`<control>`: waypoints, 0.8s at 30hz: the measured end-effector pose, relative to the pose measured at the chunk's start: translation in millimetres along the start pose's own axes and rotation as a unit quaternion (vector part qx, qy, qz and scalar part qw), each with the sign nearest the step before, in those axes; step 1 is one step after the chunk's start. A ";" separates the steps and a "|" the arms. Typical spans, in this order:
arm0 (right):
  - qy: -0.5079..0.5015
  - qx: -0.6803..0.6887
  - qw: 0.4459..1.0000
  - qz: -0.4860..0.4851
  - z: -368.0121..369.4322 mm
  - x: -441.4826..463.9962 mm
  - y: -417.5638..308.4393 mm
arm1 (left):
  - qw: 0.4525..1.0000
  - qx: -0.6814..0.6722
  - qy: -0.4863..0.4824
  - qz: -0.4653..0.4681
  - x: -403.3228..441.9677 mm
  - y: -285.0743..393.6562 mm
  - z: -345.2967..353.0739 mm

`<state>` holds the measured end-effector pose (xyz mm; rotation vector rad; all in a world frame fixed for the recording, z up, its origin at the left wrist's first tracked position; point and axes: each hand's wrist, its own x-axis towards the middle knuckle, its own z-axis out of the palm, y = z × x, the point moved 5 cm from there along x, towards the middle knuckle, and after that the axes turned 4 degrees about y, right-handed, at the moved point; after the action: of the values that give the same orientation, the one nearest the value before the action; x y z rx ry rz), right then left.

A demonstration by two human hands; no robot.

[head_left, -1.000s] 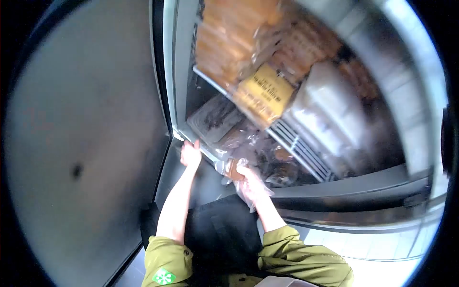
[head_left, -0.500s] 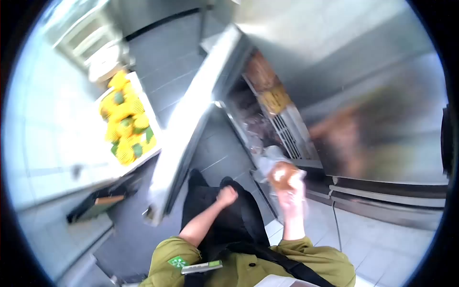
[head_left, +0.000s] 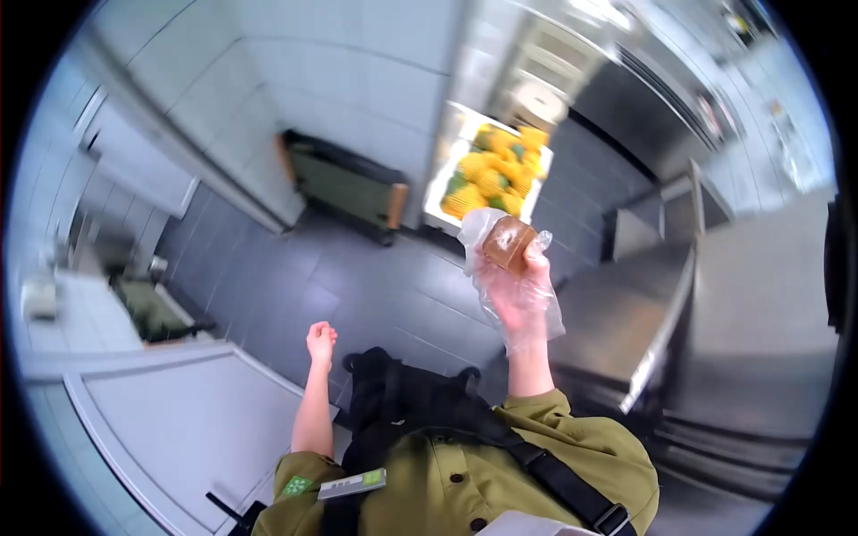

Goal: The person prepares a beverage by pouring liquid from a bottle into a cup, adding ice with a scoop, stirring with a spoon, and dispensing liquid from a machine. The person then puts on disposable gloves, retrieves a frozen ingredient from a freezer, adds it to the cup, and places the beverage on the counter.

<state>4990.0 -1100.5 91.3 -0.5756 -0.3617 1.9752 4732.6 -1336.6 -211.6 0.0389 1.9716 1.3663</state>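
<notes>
My right hand (head_left: 518, 295), in a loose clear plastic glove, grips a shiny brown block (head_left: 509, 245) with a flat top; I cannot make out what food it is. It is raised in front of me, below a white box (head_left: 438, 204) of fruit in yellow foam nets (head_left: 492, 174). My left hand (head_left: 321, 342) is bare, its fingers curled closed with nothing visible in them. It hangs over the dark floor, to the left of my black apron (head_left: 411, 402).
A stainless steel door (head_left: 617, 313) and counter (head_left: 760, 295) stand on my right. Ahead, a dark green board-like object with a black edge (head_left: 344, 183) leans by the tiled wall. A white panel door (head_left: 197, 429) is at lower left, a steel appliance (head_left: 643, 116) at upper right.
My view has turned left, away from the steel cabinet with its open door and food trays. My right hand has come up and away from it with the brown block; my left hand swung outward.
</notes>
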 end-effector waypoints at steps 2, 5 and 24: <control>-0.034 0.002 0.997 0.062 40.4 32.3 92.2 | 0.998 0.021 0.065 0.002 39.1 -4.7 -72.2; -0.086 -0.029 0.981 0.173 109.0 61.9 216.7 | 0.985 -0.012 0.150 -0.088 57.1 -35.0 -165.7; -0.217 -0.074 0.865 0.446 534.7 332.8 869.1 | 0.782 -0.369 0.396 -0.309 266.8 -2.2 -438.1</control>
<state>3922.4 -1197.8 40.9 -0.4126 -0.5966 3.0164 4286.5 -1579.9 -281.4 -1.6361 1.5827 1.6995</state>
